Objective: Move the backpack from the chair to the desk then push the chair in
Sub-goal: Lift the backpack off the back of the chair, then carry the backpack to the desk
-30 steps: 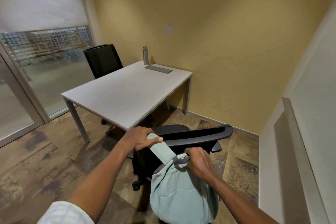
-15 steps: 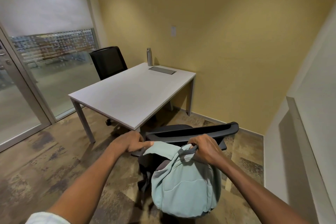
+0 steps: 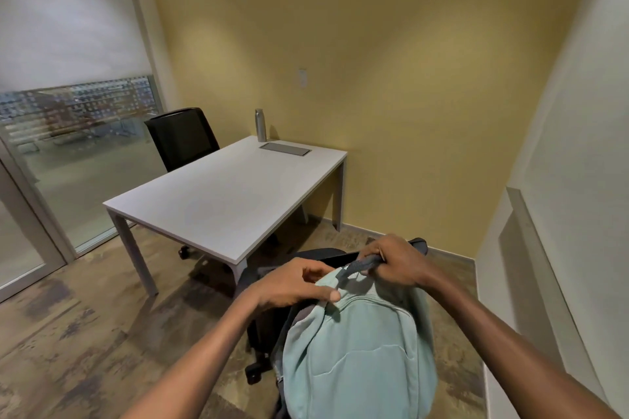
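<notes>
Here, I see the soft pale-green fabric backpack (image 3: 357,350) lifted off the black office chair (image 3: 272,299), my right hand (image 3: 394,262) clenched on its grey top handle (image 3: 357,264) and my left hand (image 3: 292,286) pinching the fabric near the zip. The white rectangular desk (image 3: 221,201) stands just beyond. I judge the limp bag could sag and catch the desk's near edge, or slide toward the steel bottle (image 3: 260,125) at the far corner.

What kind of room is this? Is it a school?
Probably a small office meeting room, not a classroom. There is one white desk with a black office chair behind it, a glass wall looking out to a bigger space, and a metal water bottle on the desk.
</notes>
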`<state>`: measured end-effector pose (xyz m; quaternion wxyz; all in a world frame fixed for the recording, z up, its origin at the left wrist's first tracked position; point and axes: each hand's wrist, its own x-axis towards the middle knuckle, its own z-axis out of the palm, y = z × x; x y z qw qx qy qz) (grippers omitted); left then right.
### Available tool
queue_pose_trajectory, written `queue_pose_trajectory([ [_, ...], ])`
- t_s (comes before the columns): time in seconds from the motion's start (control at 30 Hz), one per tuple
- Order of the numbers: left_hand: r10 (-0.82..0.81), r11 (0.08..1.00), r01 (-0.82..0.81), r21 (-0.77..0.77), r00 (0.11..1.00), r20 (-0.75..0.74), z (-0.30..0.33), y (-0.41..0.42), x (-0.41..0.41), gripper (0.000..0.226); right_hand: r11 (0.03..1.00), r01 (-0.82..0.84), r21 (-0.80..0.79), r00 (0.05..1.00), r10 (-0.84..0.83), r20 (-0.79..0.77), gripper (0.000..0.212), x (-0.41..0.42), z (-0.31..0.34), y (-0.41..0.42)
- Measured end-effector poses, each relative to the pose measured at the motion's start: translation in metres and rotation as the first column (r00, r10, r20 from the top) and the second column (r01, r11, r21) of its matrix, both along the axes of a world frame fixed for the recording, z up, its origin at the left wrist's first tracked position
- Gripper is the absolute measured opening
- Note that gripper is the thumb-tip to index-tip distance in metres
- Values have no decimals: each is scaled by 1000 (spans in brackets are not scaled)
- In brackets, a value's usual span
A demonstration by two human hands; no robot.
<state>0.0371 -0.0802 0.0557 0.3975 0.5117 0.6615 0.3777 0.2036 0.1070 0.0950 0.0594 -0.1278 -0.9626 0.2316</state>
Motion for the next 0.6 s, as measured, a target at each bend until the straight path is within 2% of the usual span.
queue_pose_trajectory([
  [0.1, -13, 996, 25, 84, 990, -140, 9, 10, 20, 68, 999, 15, -40, 1000, -16, -21, 13, 18, 29, 12],
  [0.17, 34, 987, 2, 161, 974, -222, 6, 17, 32, 76, 999, 24, -43, 1000, -24, -16, 10, 32, 45, 21],
  [0.23, 116, 969, -58, 240, 964, -237, 0, 26, 44, 66, 996, 60, -61, 998, -61, -20, 6, 48, 57, 31],
  [0.37, 237, 905, -163, 393, 960, -149, -3, 51, 73, 7, 986, 145, -78, 989, -147, -29, 9, 79, 74, 45],
  [0.47, 292, 853, -219, 474, 953, -85, 2, 79, 96, 9, 973, 218, -76, 973, -223, -53, 12, 103, 82, 55],
  [0.6, 300, 829, -266, 492, 954, 11, 19, 119, 124, 16, 944, 325, -66, 939, -330, -96, 27, 138, 93, 75],
])
